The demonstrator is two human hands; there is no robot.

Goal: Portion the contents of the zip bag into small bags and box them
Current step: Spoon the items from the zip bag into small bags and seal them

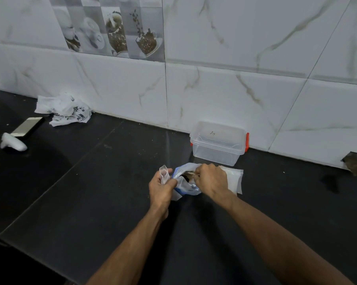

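Note:
A blue-edged zip bag (186, 183) lies open on the black counter, with dark contents showing inside its mouth. My left hand (160, 189) grips a small clear bag (164, 174) upright and also pinches the zip bag's left edge. My right hand (211, 178) is closed at the zip bag's mouth, fingers pinched inside or on its rim; what they hold is hidden. A stack of small clear bags (234, 179) lies under and behind my right wrist. A clear plastic box (218, 144) with red clips stands against the wall just behind.
A crumpled printed plastic bag (64, 110) lies at the back left by the wall. Near it are a flat metallic object (27, 126) and a white wad (13, 142). The counter's front edge (40, 202) runs diagonally at the left. A hole (353, 163) shows in the wall tile at right.

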